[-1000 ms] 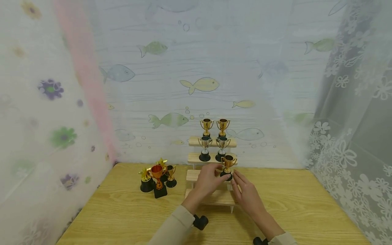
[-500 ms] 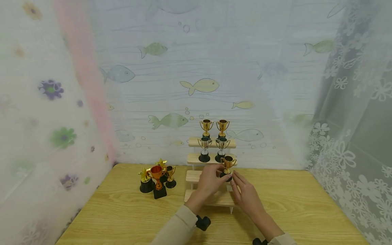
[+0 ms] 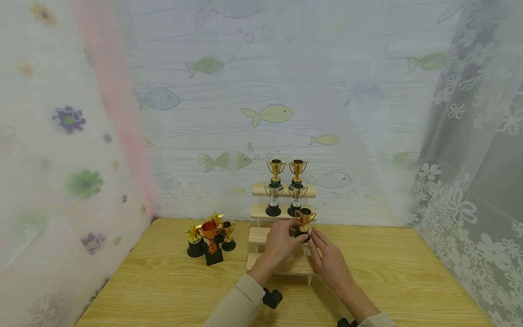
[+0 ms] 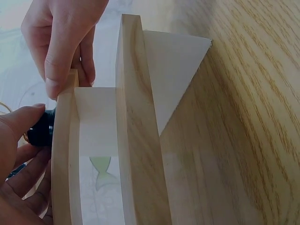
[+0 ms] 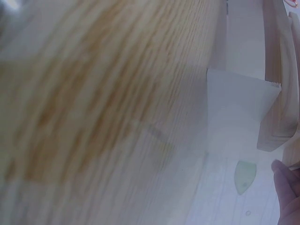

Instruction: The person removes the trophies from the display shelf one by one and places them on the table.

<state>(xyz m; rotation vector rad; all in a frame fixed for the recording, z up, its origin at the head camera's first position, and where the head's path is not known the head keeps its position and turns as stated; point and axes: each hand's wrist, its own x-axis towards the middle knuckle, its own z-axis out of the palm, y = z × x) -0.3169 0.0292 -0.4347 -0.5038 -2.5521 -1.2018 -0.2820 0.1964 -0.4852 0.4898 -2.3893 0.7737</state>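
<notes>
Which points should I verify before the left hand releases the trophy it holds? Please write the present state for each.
1. Held trophy upright: ok.
2. Black base on the third shelf from the top: ok, it appears to touch the board.
3. Left hand gripping the base: ok.
4. Right hand by the shelf's right end: ok.
5. In line below the right silver trophy: probably not ok, looks farther right.
6. Back of the base fully supported: cannot tell, hidden.
</notes>
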